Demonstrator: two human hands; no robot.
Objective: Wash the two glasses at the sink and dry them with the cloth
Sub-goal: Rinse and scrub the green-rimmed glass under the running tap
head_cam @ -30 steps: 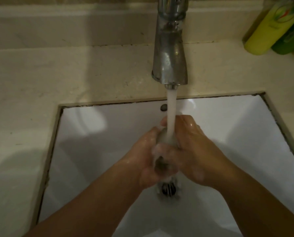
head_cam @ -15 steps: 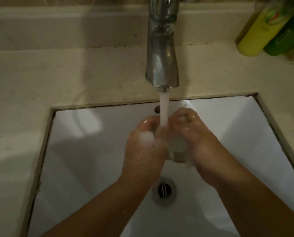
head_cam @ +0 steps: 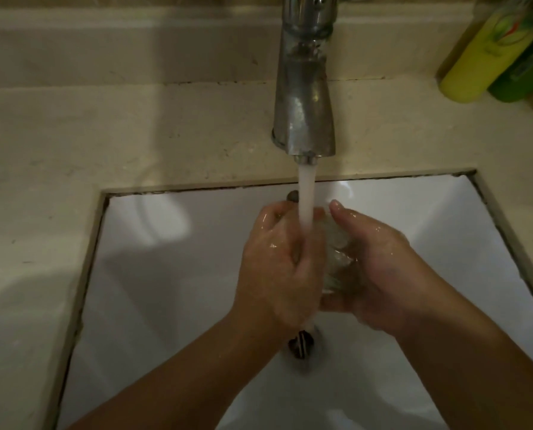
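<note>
A small clear glass (head_cam: 336, 259) is held between both hands over the white sink (head_cam: 166, 274), under the running water (head_cam: 306, 197) from the chrome tap (head_cam: 304, 88). My right hand (head_cam: 392, 268) cups the glass from the right and below. My left hand (head_cam: 277, 268) wraps it from the left, and the stream runs down over this hand. Both hands are wet. Most of the glass is hidden by my fingers. I see no second glass and no cloth.
The drain (head_cam: 301, 344) lies right below my hands. A beige stone counter (head_cam: 73, 135) surrounds the sink. A yellow bottle (head_cam: 482, 57) and a green bottle (head_cam: 525, 69) stand at the back right corner.
The soap foam on my hands has rinsed off. My hands have turned the glass and shifted slightly to the right under the stream. The view has drifted a little.
</note>
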